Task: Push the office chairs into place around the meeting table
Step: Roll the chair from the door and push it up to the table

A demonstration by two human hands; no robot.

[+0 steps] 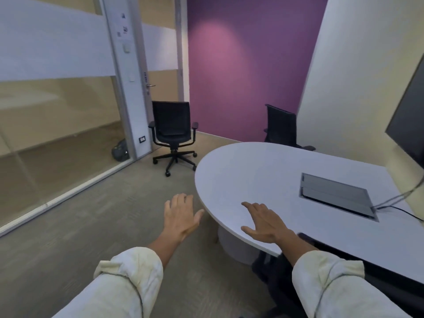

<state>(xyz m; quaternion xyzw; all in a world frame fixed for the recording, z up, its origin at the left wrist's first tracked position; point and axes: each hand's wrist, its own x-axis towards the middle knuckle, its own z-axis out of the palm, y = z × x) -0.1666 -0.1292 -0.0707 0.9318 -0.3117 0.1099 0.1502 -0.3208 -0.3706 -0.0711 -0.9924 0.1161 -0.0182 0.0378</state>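
A pale grey meeting table (259,171) with a rounded end fills the right half of the head view. One black office chair (172,131) stands away from the table near the glass door, facing me. A second black chair (281,126) sits behind the table's far side by the purple wall. A third black chair (321,247) is tucked under the table's near edge, just below my right arm. My left hand (181,214) hovers open over the carpet left of the table. My right hand (263,222) hovers open above the table's near edge, holding nothing.
A glass partition (57,134) and door run along the left. A dark bag (119,150) lies behind the glass. A cable box (336,193) is set into the tabletop with cables (399,198) leading right. A dark screen (408,125) hangs on the right wall. Carpet lies between me and the far chair.
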